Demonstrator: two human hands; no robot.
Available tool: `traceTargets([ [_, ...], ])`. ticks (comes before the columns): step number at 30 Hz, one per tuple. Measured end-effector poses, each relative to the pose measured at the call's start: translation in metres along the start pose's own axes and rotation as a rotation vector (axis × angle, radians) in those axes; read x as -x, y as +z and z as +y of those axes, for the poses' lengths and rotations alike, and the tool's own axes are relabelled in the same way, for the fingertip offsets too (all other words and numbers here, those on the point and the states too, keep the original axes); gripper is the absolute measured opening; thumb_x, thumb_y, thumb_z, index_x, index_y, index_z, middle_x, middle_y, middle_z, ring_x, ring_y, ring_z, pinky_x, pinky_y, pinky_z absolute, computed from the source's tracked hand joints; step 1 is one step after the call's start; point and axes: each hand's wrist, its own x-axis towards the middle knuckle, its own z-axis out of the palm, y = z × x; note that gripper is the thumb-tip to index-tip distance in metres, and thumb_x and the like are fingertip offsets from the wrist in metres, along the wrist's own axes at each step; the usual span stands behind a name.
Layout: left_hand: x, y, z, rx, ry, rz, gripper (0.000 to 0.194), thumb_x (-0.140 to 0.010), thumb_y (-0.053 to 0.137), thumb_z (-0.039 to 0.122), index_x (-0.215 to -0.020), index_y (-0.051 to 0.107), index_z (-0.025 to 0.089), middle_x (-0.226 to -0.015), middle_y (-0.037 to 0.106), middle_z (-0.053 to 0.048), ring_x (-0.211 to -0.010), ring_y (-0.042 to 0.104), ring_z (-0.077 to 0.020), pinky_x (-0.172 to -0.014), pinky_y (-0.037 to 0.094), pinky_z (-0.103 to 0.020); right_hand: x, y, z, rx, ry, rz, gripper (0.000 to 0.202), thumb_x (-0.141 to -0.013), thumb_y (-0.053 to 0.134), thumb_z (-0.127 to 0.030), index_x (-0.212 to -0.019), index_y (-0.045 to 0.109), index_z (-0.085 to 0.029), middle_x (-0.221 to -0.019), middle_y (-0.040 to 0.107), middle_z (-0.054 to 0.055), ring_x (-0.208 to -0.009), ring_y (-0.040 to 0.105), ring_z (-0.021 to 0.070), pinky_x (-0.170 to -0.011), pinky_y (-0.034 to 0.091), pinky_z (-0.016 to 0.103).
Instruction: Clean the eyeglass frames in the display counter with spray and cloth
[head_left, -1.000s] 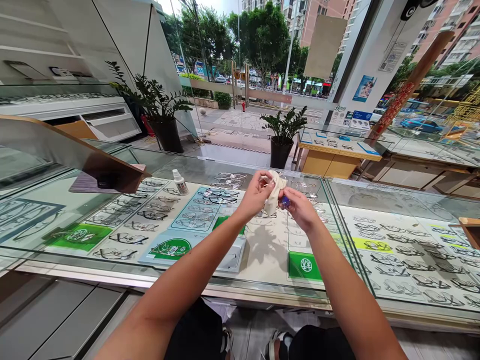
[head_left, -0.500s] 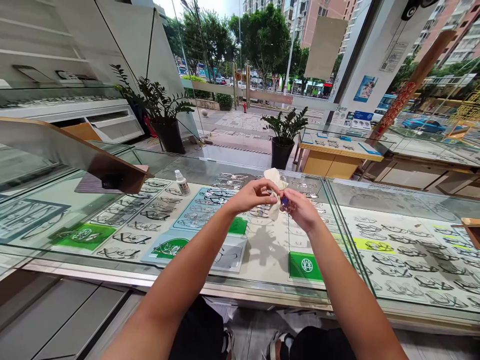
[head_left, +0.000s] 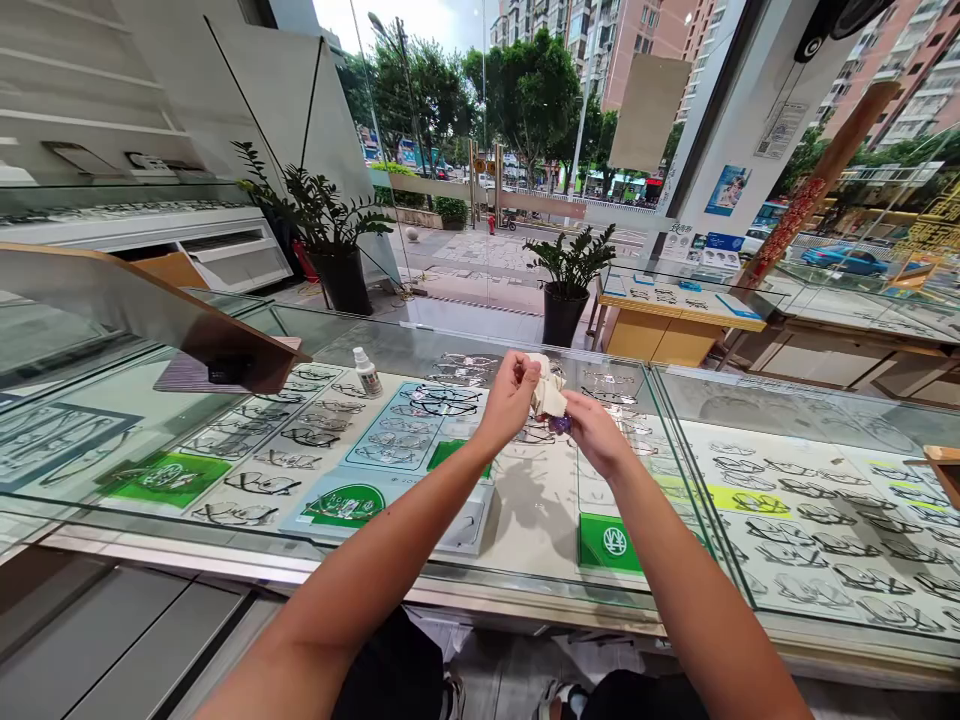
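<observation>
Above the glass display counter [head_left: 536, 580], my left hand [head_left: 514, 392] is closed on a cream cloth [head_left: 549, 388], its fingertips pinched at the cloth's left side. My right hand [head_left: 594, 428] is closed on a small item with a purple-blue part [head_left: 560, 425], just under the cloth's lower right edge. The cloth covers most of that item, so its full shape is hidden. A white spray bottle [head_left: 367, 373] stands upright on the counter, to the left of my hands.
Rows of eyeglasses [head_left: 311, 437] lie under the glass, with green cards [head_left: 611, 541] among them. A brown wooden panel [head_left: 247, 362] juts in from the left. Potted plants [head_left: 566, 315] stand beyond the counter, near a wooden display table [head_left: 675, 335].
My left hand has turned and its fingers have drawn together on the cloth. The cloth is more bunched and hangs lower, over the item. My right hand has moved slightly down.
</observation>
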Motion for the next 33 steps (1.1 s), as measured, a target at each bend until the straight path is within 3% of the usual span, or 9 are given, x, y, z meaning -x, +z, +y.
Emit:
traceTargets([
  [6, -0.003, -0.011, 0.023, 0.071, -0.125, -0.332, 0.048, -0.082, 0.086, 0.049, -0.118, 0.070, 0.022, -0.109, 0.069, -0.007, -0.087, 0.064, -0.0168, -0.075, 0.052, -0.027, -0.002, -0.010, -0.007, -0.142, 0.042, 0.115, 0.029, -0.073, 0.086, -0.043, -0.091, 0.078, -0.022, -0.081, 0.073, 0.004, -0.067, 0.055, 0.0161, -0.060, 0.039, 0.030],
  [8, -0.004, -0.014, 0.025, 0.040, -0.131, -0.398, 0.048, -0.080, 0.088, 0.044, -0.118, 0.070, 0.022, -0.105, 0.071, -0.007, -0.085, 0.066, -0.0175, -0.077, 0.053, -0.029, -0.002, -0.012, -0.007, -0.140, 0.048, 0.098, 0.029, -0.074, 0.085, -0.043, -0.093, 0.078, -0.022, -0.081, 0.073, 0.004, -0.068, 0.056, 0.0165, -0.061, 0.040, 0.031],
  [11, -0.005, -0.015, 0.019, 0.017, -0.132, -0.384, 0.039, -0.084, 0.084, 0.049, -0.102, 0.065, 0.020, -0.080, 0.067, -0.001, -0.067, 0.062, -0.0141, -0.068, 0.049, -0.027, -0.001, -0.010, -0.006, -0.111, 0.055, 0.028, 0.030, -0.077, 0.085, -0.046, -0.094, 0.077, -0.022, -0.080, 0.074, 0.005, -0.069, 0.057, 0.0171, -0.064, 0.041, 0.031],
  [13, -0.006, -0.014, 0.016, 0.030, -0.113, -0.321, 0.040, -0.087, 0.080, 0.054, -0.096, 0.059, 0.021, -0.074, 0.063, 0.002, -0.061, 0.058, -0.0119, -0.063, 0.045, -0.026, 0.000, -0.007, -0.005, -0.091, 0.047, -0.001, 0.032, -0.078, 0.084, -0.051, -0.089, 0.075, -0.022, -0.083, 0.076, 0.006, -0.070, 0.058, 0.0168, -0.065, 0.041, 0.031],
  [17, -0.005, -0.011, 0.016, 0.022, -0.101, -0.139, 0.046, -0.084, 0.081, 0.056, -0.092, 0.052, 0.021, -0.079, 0.059, 0.004, -0.059, 0.049, -0.0080, -0.056, 0.039, -0.023, 0.002, -0.003, -0.004, -0.036, 0.024, -0.048, 0.037, -0.083, 0.082, -0.057, -0.081, 0.072, -0.021, -0.087, 0.077, 0.006, -0.072, 0.057, 0.0159, -0.069, 0.042, 0.031],
  [21, -0.003, -0.011, 0.016, 0.055, -0.221, -0.078, 0.062, -0.074, 0.092, 0.048, -0.109, 0.047, 0.023, -0.086, 0.066, 0.003, -0.062, 0.055, -0.0090, -0.061, 0.040, -0.023, 0.003, -0.002, -0.002, 0.002, -0.010, -0.085, 0.036, -0.086, 0.079, -0.057, -0.083, 0.072, -0.022, -0.089, 0.076, 0.006, -0.075, 0.057, 0.0168, -0.073, 0.042, 0.032],
  [25, -0.004, -0.011, 0.011, 0.106, -0.359, -0.152, 0.073, -0.068, 0.095, 0.045, -0.119, 0.049, 0.020, -0.078, 0.068, 0.002, -0.060, 0.056, -0.0114, -0.064, 0.039, -0.026, 0.003, -0.004, -0.002, 0.007, -0.047, -0.061, 0.036, -0.086, 0.080, -0.057, -0.083, 0.072, -0.022, -0.088, 0.075, 0.006, -0.076, 0.056, 0.0173, -0.073, 0.041, 0.032],
  [29, -0.004, -0.012, 0.011, 0.085, -0.350, -0.367, 0.044, -0.081, 0.085, 0.052, -0.096, 0.064, 0.017, -0.066, 0.062, 0.001, -0.060, 0.052, -0.0123, -0.063, 0.035, -0.028, 0.004, -0.004, -0.006, 0.016, -0.046, -0.068, 0.039, -0.083, 0.082, -0.060, -0.082, 0.074, -0.022, -0.085, 0.074, 0.006, -0.079, 0.058, 0.0187, -0.076, 0.045, 0.034],
  [33, -0.001, -0.011, 0.012, 0.051, -0.314, -0.423, 0.042, -0.090, 0.075, 0.054, -0.077, 0.061, 0.017, -0.064, 0.060, 0.001, -0.067, 0.054, -0.0134, -0.070, 0.038, -0.027, 0.003, -0.004, -0.006, 0.019, -0.058, -0.071, 0.039, -0.082, 0.083, -0.060, -0.081, 0.075, -0.022, -0.084, 0.074, 0.006, -0.083, 0.059, 0.0200, -0.078, 0.047, 0.034],
])
